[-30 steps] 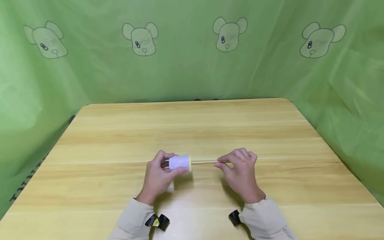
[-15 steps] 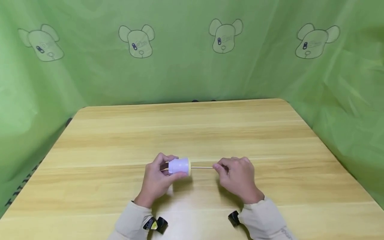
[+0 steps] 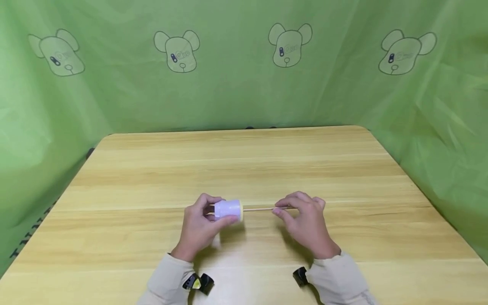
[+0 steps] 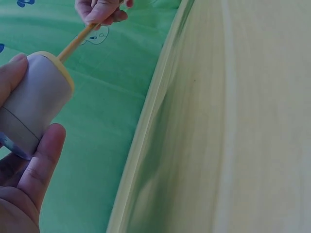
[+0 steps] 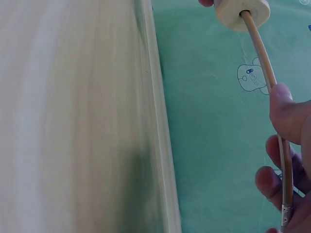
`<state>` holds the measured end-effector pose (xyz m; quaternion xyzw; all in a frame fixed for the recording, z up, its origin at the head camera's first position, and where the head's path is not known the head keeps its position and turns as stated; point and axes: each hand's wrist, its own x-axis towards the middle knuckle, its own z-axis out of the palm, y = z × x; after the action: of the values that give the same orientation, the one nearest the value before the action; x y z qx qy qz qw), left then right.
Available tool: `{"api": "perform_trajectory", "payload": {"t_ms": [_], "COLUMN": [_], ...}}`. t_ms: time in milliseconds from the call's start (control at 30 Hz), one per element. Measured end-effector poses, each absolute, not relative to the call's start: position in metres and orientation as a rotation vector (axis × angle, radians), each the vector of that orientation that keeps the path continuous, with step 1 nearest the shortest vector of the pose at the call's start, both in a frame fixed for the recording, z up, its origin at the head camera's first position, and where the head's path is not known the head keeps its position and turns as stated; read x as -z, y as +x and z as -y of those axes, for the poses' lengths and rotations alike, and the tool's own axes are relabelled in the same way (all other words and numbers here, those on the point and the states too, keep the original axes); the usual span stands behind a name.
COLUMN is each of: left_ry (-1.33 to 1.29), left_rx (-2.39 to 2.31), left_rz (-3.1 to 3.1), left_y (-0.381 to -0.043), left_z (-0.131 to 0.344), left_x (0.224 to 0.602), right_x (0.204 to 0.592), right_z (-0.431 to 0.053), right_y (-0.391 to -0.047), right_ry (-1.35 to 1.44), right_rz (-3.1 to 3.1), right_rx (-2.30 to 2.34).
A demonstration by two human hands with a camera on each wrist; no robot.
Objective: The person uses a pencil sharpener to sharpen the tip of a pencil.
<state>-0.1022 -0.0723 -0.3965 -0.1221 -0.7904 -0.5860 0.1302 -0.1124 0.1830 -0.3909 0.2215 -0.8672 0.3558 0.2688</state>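
My left hand (image 3: 196, 231) holds a small lilac pencil sharpener (image 3: 226, 208) on its side, thumb at the near side and fingers at the far side. The sharpener's pale yellow end (image 5: 233, 15) faces right, and a slim pencil (image 3: 258, 209) sticks into its round hole. The pencil's tip is hidden inside. With thumb and fingers, my right hand (image 3: 308, 220) pinches the pencil partway along its shaft. In the right wrist view a silvery metal band (image 5: 286, 214) shows toward the pencil's back end, below the thumb. Both hands are above the table, where their shadows fall.
The wood-grain table (image 3: 244, 169) stretches out ahead of the hands. Green cloth (image 3: 236, 97) printed with bear heads hangs behind it and at both sides. Black devices (image 3: 206, 284) are worn at both wrists over the light sleeves.
The right fingers curled over half a second ago, hiding the pencil's back part, and are now extended again. The sharpener has stayed nearly in place in the left hand.
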Motion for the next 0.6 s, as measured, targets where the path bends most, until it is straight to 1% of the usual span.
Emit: {"api": "perform_trajectory", "payload": {"t_ms": [167,600], "left_ry": [-0.35,-0.378], "left_rx": [1.742,1.769], "left_rz": [2.286,2.326], "left_y": [-0.1031,-0.1036], "left_z": [0.072,0.0712], "left_x": [0.3991,0.3978], "right_x": [0.3917,0.3922], "right_z": [-0.1834,-0.1854], "right_y": [-0.1128,-0.1123], "right_ry": [0.586,0.608], "right_rz": [2.335,2.286], "right_rx": [-0.998,-0.871]}}
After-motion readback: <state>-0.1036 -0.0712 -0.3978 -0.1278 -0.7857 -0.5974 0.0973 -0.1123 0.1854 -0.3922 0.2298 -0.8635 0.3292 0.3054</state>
